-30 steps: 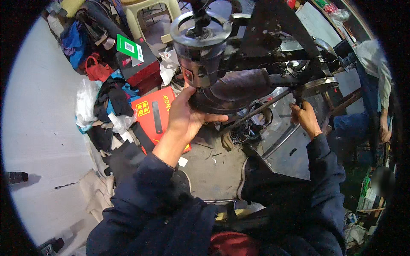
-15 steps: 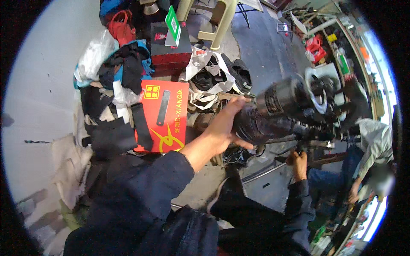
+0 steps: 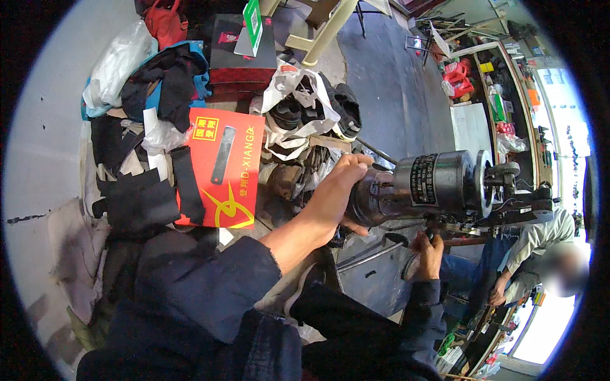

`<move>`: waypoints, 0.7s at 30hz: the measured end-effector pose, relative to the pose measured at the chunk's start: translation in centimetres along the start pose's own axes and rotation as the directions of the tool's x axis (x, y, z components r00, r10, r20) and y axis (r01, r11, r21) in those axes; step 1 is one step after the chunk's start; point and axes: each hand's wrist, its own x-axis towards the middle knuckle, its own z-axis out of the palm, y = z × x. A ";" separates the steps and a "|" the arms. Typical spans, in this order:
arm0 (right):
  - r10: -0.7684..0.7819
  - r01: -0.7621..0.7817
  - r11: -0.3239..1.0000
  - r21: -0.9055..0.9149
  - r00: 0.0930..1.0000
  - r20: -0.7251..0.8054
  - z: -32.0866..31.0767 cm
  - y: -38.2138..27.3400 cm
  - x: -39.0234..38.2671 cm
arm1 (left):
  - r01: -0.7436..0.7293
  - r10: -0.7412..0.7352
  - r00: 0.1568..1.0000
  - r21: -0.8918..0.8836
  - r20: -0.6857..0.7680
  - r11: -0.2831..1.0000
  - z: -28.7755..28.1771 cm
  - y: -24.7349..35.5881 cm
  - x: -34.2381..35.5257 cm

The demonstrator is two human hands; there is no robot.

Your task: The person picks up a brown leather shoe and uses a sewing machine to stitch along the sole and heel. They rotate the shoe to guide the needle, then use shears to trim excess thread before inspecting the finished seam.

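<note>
A black metal machine, seemingly a shoe-stitching machine, has a labelled cylinder with a round rim and small metal parts at its right end. My left hand is closed round a dark rounded piece at the cylinder's left end. Whether that piece is a shoe or part of the machine I cannot tell. Below the machine, my right hand has its fingers curled close under the metalwork. What it grips is mostly hidden.
Left of my arm lies a red box with a dark flat strip on it, beside black cloth scraps. Shoes and a white bag stand beyond. A co-worker's sleeve shows at right, near cluttered shelves.
The view has shifted, and the machine now appears more level and sharper. My right hand has moved slightly left, close under the machine. My left hand keeps its grip.
</note>
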 end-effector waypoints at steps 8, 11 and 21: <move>-0.244 0.272 0.962 0.034 0.905 -0.348 -8.8 -2.6 1.2 | -0.034 0.034 0.999 0.044 -0.006 0.998 0.2 0.1 -0.2; -0.378 0.394 0.918 -0.044 0.835 -0.400 -11.0 0.7 4.3 | -0.023 0.023 1.000 0.043 -0.001 0.999 0.2 0.1 -0.2; -0.134 0.087 0.970 -0.226 0.971 -0.200 -7.6 9.2 7.7 | -0.035 0.037 0.999 0.086 -0.018 0.996 0.4 0.5 -0.4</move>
